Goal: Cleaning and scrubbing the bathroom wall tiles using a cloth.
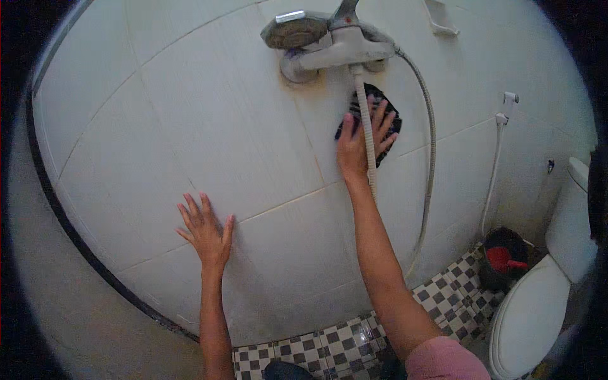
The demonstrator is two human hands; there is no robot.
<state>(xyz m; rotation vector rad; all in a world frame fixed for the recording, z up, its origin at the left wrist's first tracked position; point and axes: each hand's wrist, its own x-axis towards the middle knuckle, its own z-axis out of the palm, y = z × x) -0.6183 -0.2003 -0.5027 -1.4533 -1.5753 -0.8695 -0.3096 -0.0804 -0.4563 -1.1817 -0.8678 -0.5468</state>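
My right hand [363,147] presses a dark cloth [392,126] flat against the white tiled wall [266,142], just below the shower mixer tap [339,50]. A pale ribbed hose [363,102] hangs down from the tap and crosses in front of that hand. Lower on the left, my left hand [206,232] rests on the tiles with its fingers spread and holds nothing. The shower head [294,31] sits at the tap's left side. Brownish stains [311,92] mark the tiles under the tap.
A metal shower hose [430,128] loops down on the right. Beyond it are a bidet sprayer [509,99], a white soap dish [441,21], and a dark bucket [494,280] with a red dipper [501,260]. A toilet [532,318] stands at the lower right on the checkered floor [339,344].
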